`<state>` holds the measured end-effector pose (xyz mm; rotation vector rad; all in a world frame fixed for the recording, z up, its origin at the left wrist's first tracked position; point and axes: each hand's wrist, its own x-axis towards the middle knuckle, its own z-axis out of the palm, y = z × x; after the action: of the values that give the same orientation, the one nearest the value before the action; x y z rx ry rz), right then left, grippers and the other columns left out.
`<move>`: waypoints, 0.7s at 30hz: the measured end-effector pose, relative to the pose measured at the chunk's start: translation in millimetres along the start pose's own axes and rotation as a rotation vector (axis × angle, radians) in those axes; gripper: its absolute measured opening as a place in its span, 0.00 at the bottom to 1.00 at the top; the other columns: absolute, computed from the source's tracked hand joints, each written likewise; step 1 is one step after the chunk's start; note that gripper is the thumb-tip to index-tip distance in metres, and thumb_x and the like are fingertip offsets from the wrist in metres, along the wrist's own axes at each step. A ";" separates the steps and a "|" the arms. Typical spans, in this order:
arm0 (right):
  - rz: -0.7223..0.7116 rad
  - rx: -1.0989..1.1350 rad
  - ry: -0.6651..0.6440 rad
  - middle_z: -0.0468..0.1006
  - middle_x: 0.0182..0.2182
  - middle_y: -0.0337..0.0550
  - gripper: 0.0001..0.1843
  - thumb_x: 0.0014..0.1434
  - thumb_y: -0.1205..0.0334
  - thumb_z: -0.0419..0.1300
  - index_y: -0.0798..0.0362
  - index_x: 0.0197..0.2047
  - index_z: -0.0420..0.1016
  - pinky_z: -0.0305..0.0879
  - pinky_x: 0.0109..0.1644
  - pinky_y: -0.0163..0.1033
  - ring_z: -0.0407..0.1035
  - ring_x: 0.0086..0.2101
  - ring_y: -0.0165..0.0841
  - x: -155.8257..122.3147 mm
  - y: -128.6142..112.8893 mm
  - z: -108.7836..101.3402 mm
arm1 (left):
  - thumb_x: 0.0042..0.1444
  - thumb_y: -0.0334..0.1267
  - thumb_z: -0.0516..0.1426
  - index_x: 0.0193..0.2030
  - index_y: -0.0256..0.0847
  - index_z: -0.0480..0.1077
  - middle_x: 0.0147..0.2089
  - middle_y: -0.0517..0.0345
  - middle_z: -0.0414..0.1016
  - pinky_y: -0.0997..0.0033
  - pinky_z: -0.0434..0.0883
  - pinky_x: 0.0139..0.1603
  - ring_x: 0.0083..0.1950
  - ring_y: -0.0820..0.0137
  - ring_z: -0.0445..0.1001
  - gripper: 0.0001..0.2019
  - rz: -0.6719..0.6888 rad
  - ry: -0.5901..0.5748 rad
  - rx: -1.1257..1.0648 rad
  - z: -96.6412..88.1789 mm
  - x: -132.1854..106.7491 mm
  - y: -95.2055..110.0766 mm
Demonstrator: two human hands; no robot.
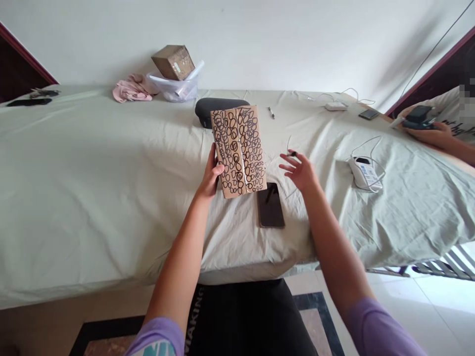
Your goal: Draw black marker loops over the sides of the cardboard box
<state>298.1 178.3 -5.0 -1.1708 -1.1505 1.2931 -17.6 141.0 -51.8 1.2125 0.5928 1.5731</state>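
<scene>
A pale green, wrinkled sheet covers the table (92, 188), which runs across the frame below a plain white wall. At centre, the left hand (211, 179) has its fingers clamped on the lower left edge of a flat cardboard box (240, 150). The box is a brown rectangle covered in black scribbled loops, with a pale strip down its middle. It stands nearly upright, long axis vertical, leaning slightly to the left at the top. The right hand (301, 170) hovers just right of it, fingers apart, empty. A dark glossy phone (270, 206) lies flat below the box. A white charger (364, 173) sits at right.
</scene>
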 end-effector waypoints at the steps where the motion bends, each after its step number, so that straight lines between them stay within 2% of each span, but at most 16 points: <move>1: 0.005 0.019 0.038 0.86 0.51 0.50 0.22 0.55 0.43 0.63 0.46 0.48 0.72 0.74 0.29 0.38 0.85 0.40 0.41 1.7 8.5 3.2 | 0.54 0.62 0.68 0.80 0.60 0.59 0.80 0.51 0.67 0.34 0.55 0.84 0.85 0.43 0.57 0.48 0.005 -0.002 0.000 0.3 -0.2 0.6; 3: -0.005 0.013 0.041 0.87 0.47 0.47 0.23 0.53 0.42 0.64 0.44 0.47 0.67 0.74 0.30 0.38 0.84 0.39 0.40 -0.2 23.7 12.2 | 0.54 0.62 0.68 0.79 0.61 0.60 0.80 0.53 0.67 0.34 0.55 0.84 0.85 0.44 0.56 0.47 0.015 -0.011 -0.006 1.4 -0.3 1.8; 5: -0.033 -0.034 -0.026 0.87 0.46 0.43 0.28 0.51 0.42 0.66 0.42 0.50 0.63 0.72 0.29 0.37 0.80 0.32 0.36 -4.6 34.3 20.8 | 0.55 0.62 0.68 0.78 0.62 0.60 0.81 0.55 0.66 0.35 0.55 0.85 0.86 0.44 0.54 0.45 0.019 -0.021 -0.011 2.8 -0.3 3.1; 8: -0.139 -0.266 -0.052 0.87 0.47 0.43 0.27 0.54 0.45 0.66 0.42 0.53 0.63 0.69 0.30 0.38 0.71 0.24 0.31 -6.8 41.1 26.7 | 0.57 0.61 0.67 0.77 0.64 0.62 0.83 0.60 0.61 0.36 0.53 0.87 0.88 0.46 0.47 0.42 0.031 -0.021 -0.013 4.5 -0.5 5.1; 12: -0.333 -0.808 0.018 0.87 0.47 0.49 0.13 0.58 0.58 0.61 0.49 0.47 0.75 0.71 0.45 0.45 0.73 0.33 0.36 -3.6 39.9 20.3 | 0.57 0.61 0.66 0.77 0.66 0.60 0.86 0.66 0.55 0.36 0.50 0.88 0.89 0.49 0.41 0.42 0.034 0.006 -0.008 5.0 -1.4 7.1; 14: -0.344 -0.975 0.003 0.86 0.47 0.49 0.13 0.59 0.62 0.60 0.50 0.46 0.80 0.70 0.47 0.46 0.74 0.36 0.39 -3.1 38.5 15.0 | 0.56 0.62 0.66 0.78 0.68 0.59 0.86 0.67 0.55 0.36 0.51 0.87 0.90 0.50 0.40 0.43 0.022 0.012 -0.002 5.0 -1.7 7.4; 18: -0.325 -1.117 -0.078 0.84 0.42 0.48 0.15 0.60 0.64 0.62 0.52 0.48 0.85 0.69 0.47 0.44 0.74 0.38 0.40 -2.2 39.1 9.8 | 0.56 0.63 0.66 0.78 0.69 0.58 0.85 0.67 0.57 0.37 0.51 0.87 0.89 0.50 0.41 0.44 0.028 0.005 0.004 4.8 -1.3 7.3; 21: -0.321 -1.132 -0.067 0.83 0.42 0.47 0.16 0.63 0.64 0.62 0.53 0.52 0.86 0.69 0.47 0.43 0.74 0.38 0.39 1.5 42.1 11.3 | 0.56 0.63 0.66 0.79 0.69 0.58 0.84 0.68 0.57 0.38 0.47 0.88 0.90 0.51 0.37 0.44 0.023 -0.003 0.012 4.3 -0.3 6.5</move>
<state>283.6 177.7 -46.1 -1.6054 -2.1258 0.3593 -16.4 137.6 -45.0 1.2340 0.5895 1.5886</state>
